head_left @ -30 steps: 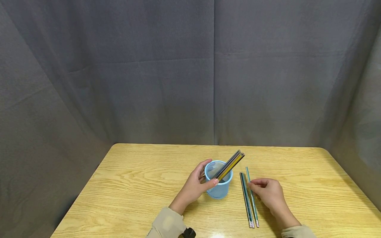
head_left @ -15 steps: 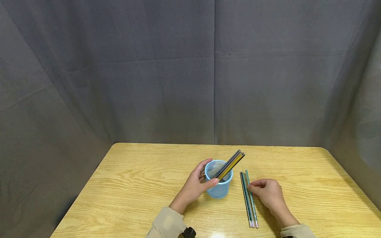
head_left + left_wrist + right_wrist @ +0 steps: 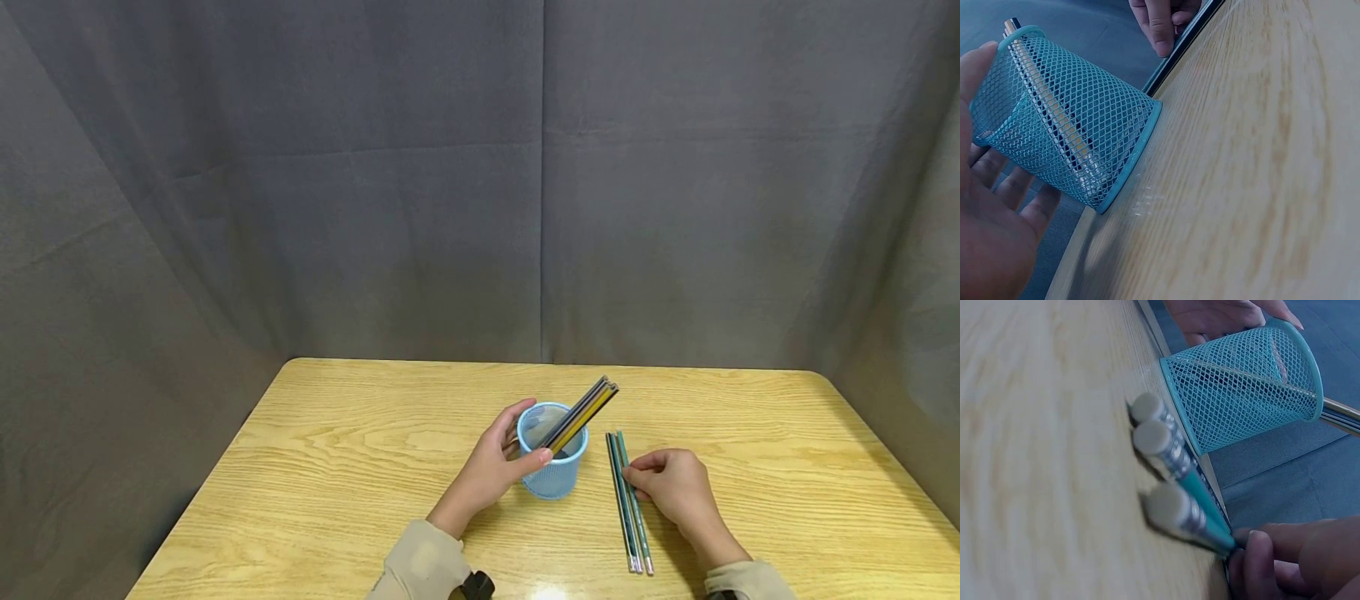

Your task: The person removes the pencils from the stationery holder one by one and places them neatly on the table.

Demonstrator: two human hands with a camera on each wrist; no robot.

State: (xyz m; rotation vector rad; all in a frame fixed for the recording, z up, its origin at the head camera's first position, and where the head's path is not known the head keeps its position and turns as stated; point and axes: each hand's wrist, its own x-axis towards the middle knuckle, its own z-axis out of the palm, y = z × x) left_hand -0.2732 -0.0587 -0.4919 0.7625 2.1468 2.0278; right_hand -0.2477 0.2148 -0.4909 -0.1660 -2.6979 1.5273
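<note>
Near: R hand (image 3: 669, 483)'s grip pinches green pencil (image 3: 637, 517), 1 of 3 on counter (image 3: 360, 467), nearer its R edge than cup (image 3: 551, 482); a slip could roll it. Then L hand (image 3: 487, 468)'s grip's round cup; leaning pencils (image 3: 581, 418) might tip it if let go.

The wood-grain table (image 3: 315, 467) carries a blue mesh cup (image 3: 552, 482) — and three pencils (image 3: 628, 517).

Cup (image 3: 551, 483): on the tabletop (image 3: 337, 467), left hand (image 3: 489, 471) around its left side
Bundled pencils (image 3: 582, 420): in the cup, leaning right
Loose pencils (image 3: 627, 508): on the tabletop, between cup and right hand (image 3: 677, 485)
Curtain (image 3: 375, 225): behind the tabletop
</note>
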